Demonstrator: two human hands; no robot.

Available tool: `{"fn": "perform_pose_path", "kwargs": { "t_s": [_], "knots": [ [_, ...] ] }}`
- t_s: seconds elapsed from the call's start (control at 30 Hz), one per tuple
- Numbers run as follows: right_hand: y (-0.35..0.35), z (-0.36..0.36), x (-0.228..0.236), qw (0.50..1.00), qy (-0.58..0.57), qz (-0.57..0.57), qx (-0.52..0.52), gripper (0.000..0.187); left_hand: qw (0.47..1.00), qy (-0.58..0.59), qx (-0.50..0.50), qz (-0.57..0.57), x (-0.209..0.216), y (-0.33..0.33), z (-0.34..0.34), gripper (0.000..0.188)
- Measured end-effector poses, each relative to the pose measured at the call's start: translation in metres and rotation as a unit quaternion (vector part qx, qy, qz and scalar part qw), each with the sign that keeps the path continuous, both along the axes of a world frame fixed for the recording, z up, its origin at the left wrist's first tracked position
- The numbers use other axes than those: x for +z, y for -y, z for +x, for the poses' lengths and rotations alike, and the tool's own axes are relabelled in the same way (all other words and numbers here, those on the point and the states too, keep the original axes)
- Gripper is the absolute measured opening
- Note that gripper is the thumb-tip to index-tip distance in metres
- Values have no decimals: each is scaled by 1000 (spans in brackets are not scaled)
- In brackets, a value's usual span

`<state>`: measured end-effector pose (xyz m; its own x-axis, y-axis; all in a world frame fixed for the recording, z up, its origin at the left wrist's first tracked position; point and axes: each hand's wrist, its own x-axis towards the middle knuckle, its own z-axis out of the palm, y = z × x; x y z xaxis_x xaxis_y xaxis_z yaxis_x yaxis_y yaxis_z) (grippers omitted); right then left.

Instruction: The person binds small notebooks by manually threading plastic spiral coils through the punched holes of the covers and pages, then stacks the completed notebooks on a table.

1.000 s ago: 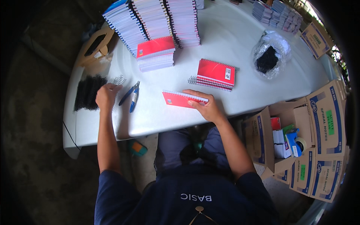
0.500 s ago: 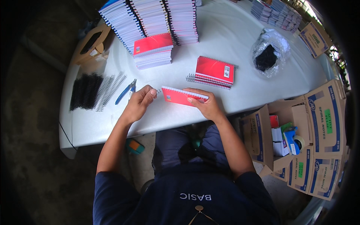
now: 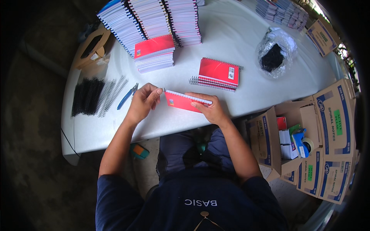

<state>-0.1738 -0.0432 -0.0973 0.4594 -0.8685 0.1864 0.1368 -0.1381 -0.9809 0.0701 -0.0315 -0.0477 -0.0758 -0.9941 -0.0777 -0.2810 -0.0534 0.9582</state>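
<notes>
My right hand (image 3: 210,109) grips a small red notebook (image 3: 179,102) near its right end, thumb on the cover and fingers behind. The notebook's white punched edge faces up. At its left corner shows a short bit of thin wire coil (image 3: 164,90). My left hand (image 3: 145,101) is closed in a pinch at this coil, thumb against the fingers; most of the coil is hidden. Left of that hand lie blue-handled pliers (image 3: 126,97). Beyond the right hand rests a stack of red spiral-bound notebooks (image 3: 219,72), with coil ends sticking out.
Loose black and grey coils (image 3: 94,96) lie at the table's left. Tall piles of notebooks (image 3: 154,19) and a red-topped stack (image 3: 155,54) stand at the back. A plastic bag with black contents (image 3: 274,57) sits at right. Cartons (image 3: 333,119), one open, stand beside the table.
My left hand has come slightly nearer the notebook's corner, and less coil shows between them. The right hand still holds the notebook. The whole view has shifted a little.
</notes>
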Motion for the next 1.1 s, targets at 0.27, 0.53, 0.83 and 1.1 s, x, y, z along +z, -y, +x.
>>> {"fn": "perform_pose_path", "kwargs": {
  "t_s": [0.27, 0.53, 0.83, 1.1],
  "knots": [
    [1, -2, -7, 998, -2, -61, 17, 30, 997, -11, -64, 43, 15, 7, 12, 17],
    [-2, 0, -2, 998, -33, -55, 4, 27, 867, 411, -196, -202, 53, 5, -1, 37],
    [-16, 5, -5, 974, -69, -210, -50, 33, 757, 576, -142, -274, 45, -9, -23, 38],
    [-33, 16, -12, 979, -24, -173, -108, 37, 705, 572, -161, -387, -77, -93, -14, 111]
  ]
}}
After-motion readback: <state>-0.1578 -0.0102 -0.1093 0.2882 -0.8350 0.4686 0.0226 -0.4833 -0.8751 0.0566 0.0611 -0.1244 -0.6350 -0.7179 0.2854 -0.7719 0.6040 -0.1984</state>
